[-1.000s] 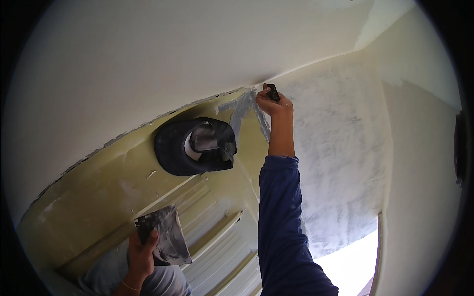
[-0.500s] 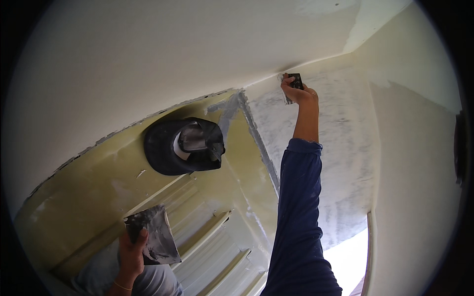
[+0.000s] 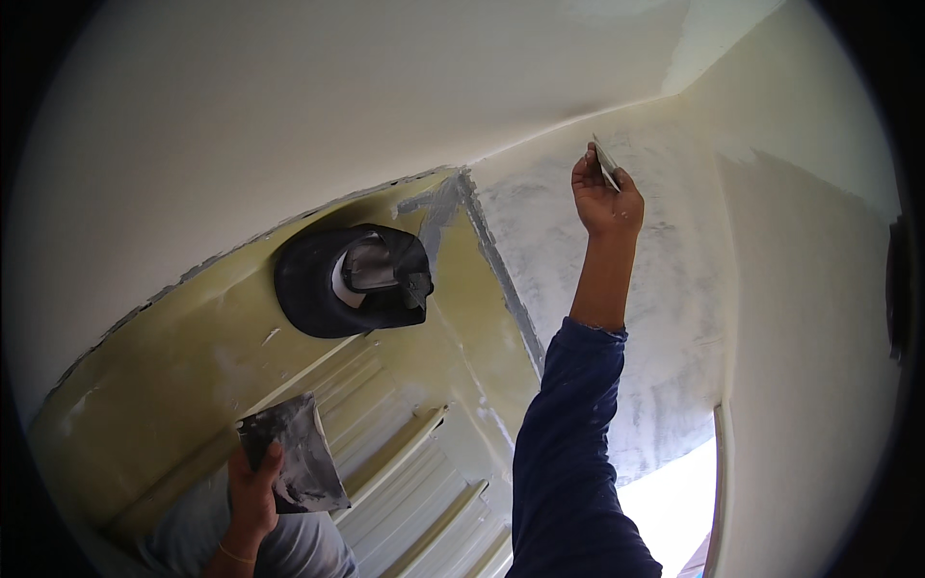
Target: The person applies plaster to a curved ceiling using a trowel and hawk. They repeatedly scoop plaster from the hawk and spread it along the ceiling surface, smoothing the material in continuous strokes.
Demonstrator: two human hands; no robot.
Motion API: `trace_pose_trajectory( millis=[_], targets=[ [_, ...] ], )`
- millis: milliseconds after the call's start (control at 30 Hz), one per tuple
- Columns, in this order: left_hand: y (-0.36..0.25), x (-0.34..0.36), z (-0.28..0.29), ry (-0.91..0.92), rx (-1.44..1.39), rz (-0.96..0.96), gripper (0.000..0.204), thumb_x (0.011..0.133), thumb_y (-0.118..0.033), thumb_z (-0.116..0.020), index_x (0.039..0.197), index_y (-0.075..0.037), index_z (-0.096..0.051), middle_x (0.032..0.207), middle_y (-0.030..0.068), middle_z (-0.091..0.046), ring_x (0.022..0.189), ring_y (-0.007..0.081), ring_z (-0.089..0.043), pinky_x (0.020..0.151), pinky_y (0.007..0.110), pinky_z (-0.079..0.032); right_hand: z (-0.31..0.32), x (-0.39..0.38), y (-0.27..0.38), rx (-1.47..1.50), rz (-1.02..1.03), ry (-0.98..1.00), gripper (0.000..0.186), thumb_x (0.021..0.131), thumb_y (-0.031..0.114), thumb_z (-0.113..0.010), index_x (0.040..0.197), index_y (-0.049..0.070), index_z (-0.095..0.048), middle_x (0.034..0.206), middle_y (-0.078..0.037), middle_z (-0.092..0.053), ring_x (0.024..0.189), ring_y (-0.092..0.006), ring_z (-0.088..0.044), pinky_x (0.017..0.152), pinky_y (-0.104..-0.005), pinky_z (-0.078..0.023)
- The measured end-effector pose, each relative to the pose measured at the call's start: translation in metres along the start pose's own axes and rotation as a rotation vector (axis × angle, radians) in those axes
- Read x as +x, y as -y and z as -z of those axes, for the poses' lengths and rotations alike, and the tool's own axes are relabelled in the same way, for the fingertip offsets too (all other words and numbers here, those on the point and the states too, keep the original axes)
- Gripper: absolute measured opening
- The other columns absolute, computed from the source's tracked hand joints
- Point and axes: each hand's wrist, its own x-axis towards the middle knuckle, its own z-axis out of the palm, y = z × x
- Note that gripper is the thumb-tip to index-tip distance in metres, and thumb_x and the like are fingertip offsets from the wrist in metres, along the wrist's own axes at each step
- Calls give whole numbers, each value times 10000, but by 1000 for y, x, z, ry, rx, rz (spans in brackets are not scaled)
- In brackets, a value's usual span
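Right hand (image 3: 609,200) pinches thin blade (image 3: 605,164); left hand (image 3: 253,496) clasps smeared plate (image 3: 303,460)
Light, even blade pressure would likely serve best.

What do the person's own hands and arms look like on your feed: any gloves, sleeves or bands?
Both hands are bare, without gloves. The right arm wears a dark blue sleeve ending at the forearm, its cuff edge flecked with pale bits; the right hand shows small pale specks. The left hand has a thin yellowish wristband; no left sleeve shows.
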Motion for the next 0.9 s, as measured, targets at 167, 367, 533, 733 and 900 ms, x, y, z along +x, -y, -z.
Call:
trace_pose_trajectory(
  millis=[167,367,533,733,900],
  targets=[
    [-31,2,-25,43,-172,155,332,967,-191,-675,1231,-8,-593,1136,51,-656,973,132,-635,844,300,-528,52,-139,-58,-575,163,118,401,1041,169,-472,1377,-46,-425,1199,-177,-620,1119,-295,-633,953,-432,-530],
    [-48,30,-71,269,-388,351,414,1000,-227,-601,1332,5,-517,1215,108,-652,1064,210,-670,920,352,-556,72,-262,-120,-1197,461,1038,779,811,-63,-710,1484,228,-447,1379,-147,-494,1232,-328,-540,1013,-447,-459],
    [-49,37,-85,336,-494,361,444,1008,-281,-587,1355,-15,-507,1262,142,-637,1106,240,-664,942,387,-563,57,-284,-131,-1526,535,1232,734,784,56,-741,1412,386,-551,1388,-98,-440,1303,-314,-467,1068,-453,-411],
    [-55,38,-55,226,-341,181,454,986,-310,-637,1341,-46,-532,1176,52,-634,1037,173,-635,893,328,-536,55,-245,-104,-1972,340,900,615,931,58,-627,1483,292,-489,1317,-119,-477,1192,-290,-523,962,-392,-479],
    [-22,31,-40,109,-251,108,485,946,-250,-690,1326,4,-525,1178,85,-643,1017,205,-651,901,359,-526,50,-155,-35,-1951,630,159,498,992,82,-505,1461,251,-514,1118,-85,-620,1018,-252,-634,772,-402,-556]
  ],
)
